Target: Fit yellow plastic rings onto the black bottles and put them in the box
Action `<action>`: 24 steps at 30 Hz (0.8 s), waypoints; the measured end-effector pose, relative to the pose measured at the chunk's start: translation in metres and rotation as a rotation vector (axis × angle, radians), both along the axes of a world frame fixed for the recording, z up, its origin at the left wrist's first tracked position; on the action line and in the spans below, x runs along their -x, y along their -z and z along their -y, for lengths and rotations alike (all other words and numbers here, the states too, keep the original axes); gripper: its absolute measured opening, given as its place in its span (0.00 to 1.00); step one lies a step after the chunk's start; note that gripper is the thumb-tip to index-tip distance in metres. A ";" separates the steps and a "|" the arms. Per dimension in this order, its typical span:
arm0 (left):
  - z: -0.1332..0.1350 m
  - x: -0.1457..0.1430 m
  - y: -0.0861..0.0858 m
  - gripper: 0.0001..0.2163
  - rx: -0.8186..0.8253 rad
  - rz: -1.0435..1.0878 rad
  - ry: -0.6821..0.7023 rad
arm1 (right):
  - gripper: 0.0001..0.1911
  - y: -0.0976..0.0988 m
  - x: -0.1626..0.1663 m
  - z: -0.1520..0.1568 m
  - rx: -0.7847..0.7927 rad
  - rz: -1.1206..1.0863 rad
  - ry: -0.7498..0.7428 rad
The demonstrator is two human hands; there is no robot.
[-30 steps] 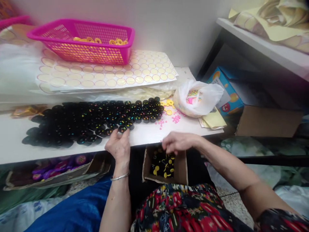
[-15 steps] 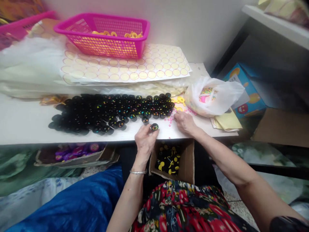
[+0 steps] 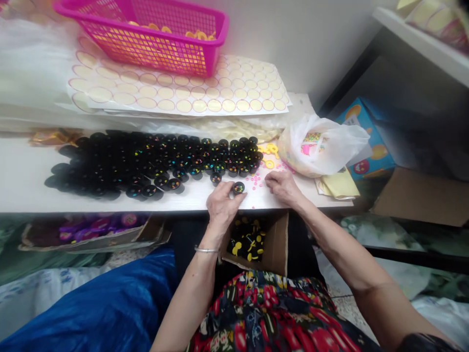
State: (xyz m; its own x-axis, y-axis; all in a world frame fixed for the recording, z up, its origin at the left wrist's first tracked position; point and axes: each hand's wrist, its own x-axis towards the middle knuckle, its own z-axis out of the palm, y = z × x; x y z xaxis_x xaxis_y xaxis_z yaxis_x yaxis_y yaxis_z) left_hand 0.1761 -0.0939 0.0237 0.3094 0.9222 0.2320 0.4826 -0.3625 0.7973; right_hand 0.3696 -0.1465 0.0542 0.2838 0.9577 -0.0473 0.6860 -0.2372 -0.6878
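My left hand [image 3: 223, 203] rests at the table's front edge, closed around a small black round cup [image 3: 239, 187] with colourful bits inside its open top. To the right, my right hand [image 3: 284, 188] is closed with fingertips pressed together; whatever they hold, if anything, is too small to make out. Scattered small pink beads [image 3: 255, 180] lie on the table just left of those fingertips. Beyond my left hand stands one similar black cup [image 3: 216, 179], in front of a dense cluster of black cups [image 3: 161, 161] with coloured bits in them.
Yellow ring pieces [image 3: 270, 149] lie beside a white plastic bag [image 3: 326, 146] of colourful beads. Behind are round-sticker sheets [image 3: 200, 105] and a pink basket [image 3: 216, 44]. Below the table edge sits a cardboard box [image 3: 276, 242] with black and yellow pieces; a blue box [image 3: 366, 142] stands right.
The view has shifted slightly. My left hand still grips the black cup, its open top now turned more into view. My right hand has drawn slightly back from the pink beads.
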 end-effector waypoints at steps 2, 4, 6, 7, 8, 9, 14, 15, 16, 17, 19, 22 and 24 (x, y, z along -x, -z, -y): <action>0.000 0.000 0.000 0.15 -0.001 -0.001 0.002 | 0.08 -0.001 0.001 0.002 -0.009 0.057 -0.041; 0.000 0.000 0.000 0.15 0.002 0.001 0.006 | 0.08 0.000 0.005 0.003 -0.001 0.168 -0.088; 0.000 0.000 -0.001 0.16 0.008 0.007 0.006 | 0.09 0.001 0.010 0.003 0.036 0.307 -0.113; 0.000 0.000 -0.002 0.15 0.009 0.009 0.004 | 0.09 0.001 0.013 0.003 0.058 0.368 -0.117; 0.001 -0.001 -0.002 0.15 0.008 0.010 0.000 | 0.10 0.002 0.016 0.003 0.069 0.414 -0.113; 0.001 -0.001 -0.003 0.15 0.006 0.008 -0.002 | 0.11 0.001 0.020 0.002 0.065 0.438 -0.109; 0.004 -0.001 -0.004 0.11 -0.013 -0.020 0.015 | 0.09 -0.009 0.041 -0.003 -0.164 0.279 -0.178; 0.004 -0.001 -0.004 0.10 -0.015 -0.027 0.018 | 0.09 -0.012 0.045 -0.005 -0.199 0.242 -0.213; 0.004 0.000 -0.004 0.09 -0.016 -0.035 0.020 | 0.09 -0.014 0.049 -0.007 -0.214 0.224 -0.244; 0.005 0.000 -0.004 0.08 -0.018 -0.043 0.022 | 0.09 -0.016 0.053 -0.010 -0.209 0.226 -0.269; 0.005 0.000 -0.005 0.06 -0.024 -0.054 0.023 | 0.10 -0.018 0.059 -0.015 -0.167 0.269 -0.301; 0.005 0.001 -0.005 0.06 -0.028 -0.062 0.034 | 0.11 -0.019 0.063 -0.019 -0.106 0.357 -0.333; 0.005 0.001 -0.005 0.05 -0.024 -0.071 0.038 | 0.11 -0.020 0.064 -0.020 -0.087 0.413 -0.364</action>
